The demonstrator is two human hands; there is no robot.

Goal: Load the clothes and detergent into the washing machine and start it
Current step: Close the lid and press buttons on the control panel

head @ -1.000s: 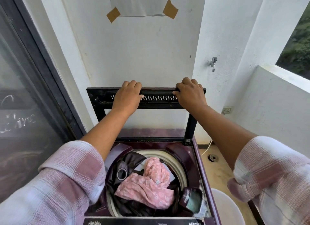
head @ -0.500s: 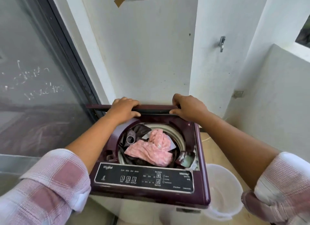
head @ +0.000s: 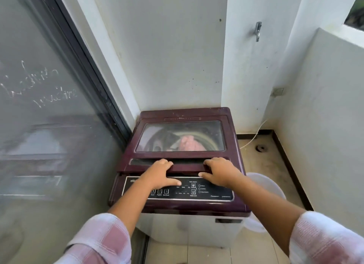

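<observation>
1. The black control panel (head: 214,192) reads "Whi…" before the left wrist covers it. Three buttons are numbered 1, 2, 3, and the smaller labels are too blurred to read.
2. One washing machine (head: 177,206), maroon top and white body, stands in the far corner. Its windowed lid (head: 183,155) lies nearly flat, with a pink garment (head: 190,143) showing through.
3. Two hands: left hand (head: 157,175) and right hand (head: 220,172) each curl their fingers over the lid's near edge, thumbs along the panel.
4. One white bucket (head: 266,185) sits to the right.

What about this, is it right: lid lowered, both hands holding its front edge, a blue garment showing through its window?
In the head view the garment under the window is pink, not blue. The lid is lowered; left hand and right hand hold its front edge.
</observation>
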